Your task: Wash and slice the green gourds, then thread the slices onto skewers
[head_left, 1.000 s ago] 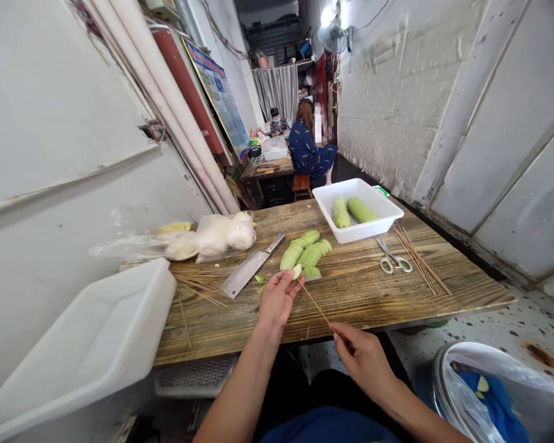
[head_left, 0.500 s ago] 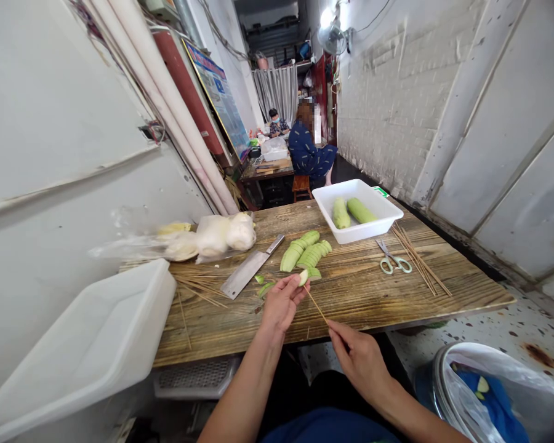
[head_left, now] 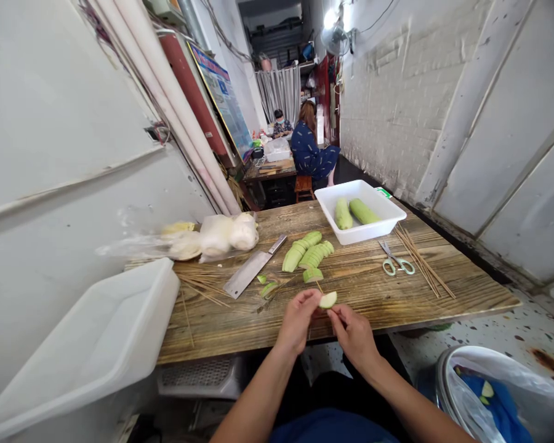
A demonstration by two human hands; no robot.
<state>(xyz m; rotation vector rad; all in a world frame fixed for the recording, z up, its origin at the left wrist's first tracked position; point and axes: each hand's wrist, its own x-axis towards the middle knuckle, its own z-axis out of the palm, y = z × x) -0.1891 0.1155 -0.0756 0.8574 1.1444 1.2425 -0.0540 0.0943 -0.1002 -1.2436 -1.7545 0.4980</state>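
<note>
One pale green slice is pinched in the left hand above the front of the wooden table; the right hand has its fingertips drawn together at the slice's lower edge, whatever is between them hidden. A thin stick pokes out just beyond the slice. Past the hands lie cut green pieces, with rows of slices behind; left of these is a cleaver, while scissors rest well to the right. Farther back, a white tray holds two whole green vegetables, and beyond the table a person in dark blue sits on a stool.
</note>
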